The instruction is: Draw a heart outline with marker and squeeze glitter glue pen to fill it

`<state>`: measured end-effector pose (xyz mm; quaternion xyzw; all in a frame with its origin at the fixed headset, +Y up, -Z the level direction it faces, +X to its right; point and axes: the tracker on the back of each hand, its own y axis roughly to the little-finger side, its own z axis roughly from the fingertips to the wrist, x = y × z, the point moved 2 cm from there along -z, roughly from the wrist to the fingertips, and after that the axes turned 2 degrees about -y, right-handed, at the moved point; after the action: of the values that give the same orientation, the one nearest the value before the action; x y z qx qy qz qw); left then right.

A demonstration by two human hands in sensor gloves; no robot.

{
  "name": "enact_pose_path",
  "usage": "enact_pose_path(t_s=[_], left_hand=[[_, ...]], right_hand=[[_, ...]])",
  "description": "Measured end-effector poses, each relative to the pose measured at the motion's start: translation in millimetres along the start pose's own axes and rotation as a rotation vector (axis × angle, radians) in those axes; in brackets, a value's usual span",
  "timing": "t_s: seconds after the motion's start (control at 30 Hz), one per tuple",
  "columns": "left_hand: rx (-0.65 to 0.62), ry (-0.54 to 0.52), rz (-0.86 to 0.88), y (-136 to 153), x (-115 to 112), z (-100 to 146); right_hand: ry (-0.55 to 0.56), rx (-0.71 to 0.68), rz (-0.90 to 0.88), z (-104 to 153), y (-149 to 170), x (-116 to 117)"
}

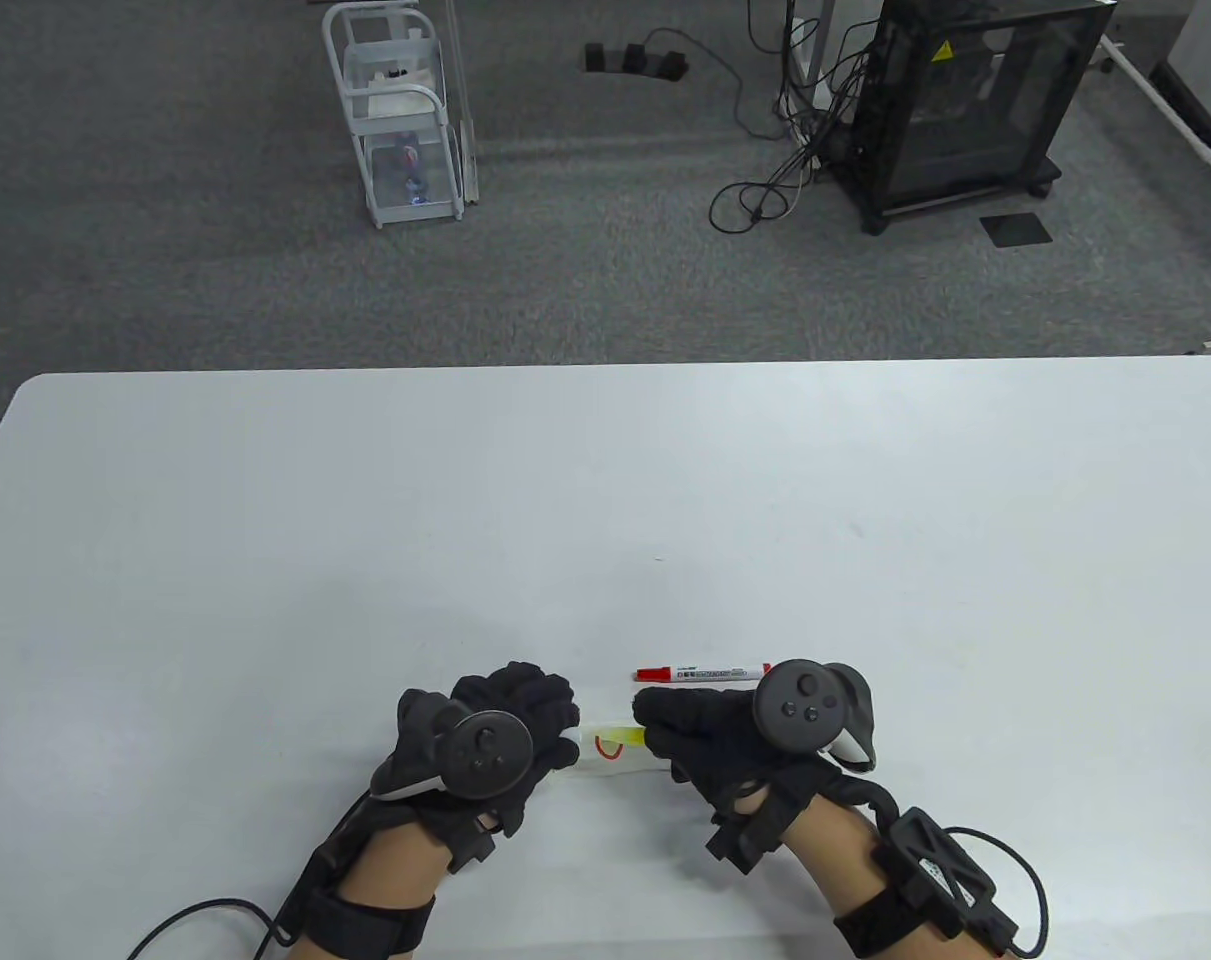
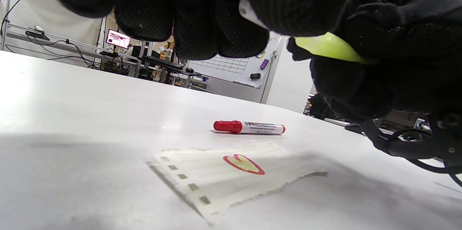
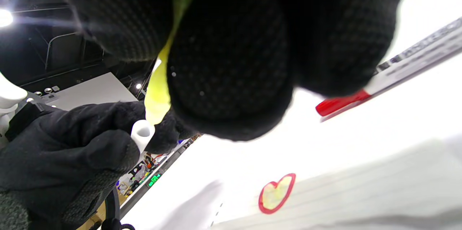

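On the left, our left hand point(image 1: 485, 745) hovers just above the table point(image 1: 605, 500), near its near edge. Its fingers are curled round a small white cap point(image 3: 142, 134), pinched at the fingertips; the right wrist view shows the cap's open end turned toward the glue pen's tip, almost touching it.

Just right of that hand lies the paper point(image 2: 231, 176), a small torn lined slip flat on the table. On it we see the heart point(image 2: 243, 164), a red outline with yellowish glue inside. In the table view only part of the red line shows between our two hands.

Above the paper we hold the glue pen point(image 2: 328, 47), a yellow-green tube whose narrow tip points left toward the cap. Our right hand point(image 1: 755, 735) grips it, fingers and thumb wrapped tightly round the body, so that only the tip end shows.

Beyond the paper, on the far side and just beside our right hand, the marker point(image 1: 703, 673) lies flat on the table, capped, its red cap pointing left. It touches neither hand as far as we can see.
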<state>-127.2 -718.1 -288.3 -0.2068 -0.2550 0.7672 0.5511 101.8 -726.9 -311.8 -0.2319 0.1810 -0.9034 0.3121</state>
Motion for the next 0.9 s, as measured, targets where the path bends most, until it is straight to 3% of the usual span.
enact_pose_path(t_s=[0.3,0.57,0.83,0.9], left_hand=[[-0.025,0.026,0.008,-6.5,-6.4,-2.0],[-0.039,-0.015,0.019,-12.1,-3.7,-1.1],[0.006,-0.053,0.090,-0.1,2.6,2.9],[0.009,-0.057,0.103,1.4,3.7,3.9]], right_hand=[[-0.039,-0.024,-0.015,-1.0,-5.3,9.3],[0.017,-0.026,-0.025,0.3,-12.1,15.7],[-0.050,-0.035,-0.216,2.2,-18.8,20.6],[0.019,-0.032,-0.194,2.5,-19.3,16.3]])
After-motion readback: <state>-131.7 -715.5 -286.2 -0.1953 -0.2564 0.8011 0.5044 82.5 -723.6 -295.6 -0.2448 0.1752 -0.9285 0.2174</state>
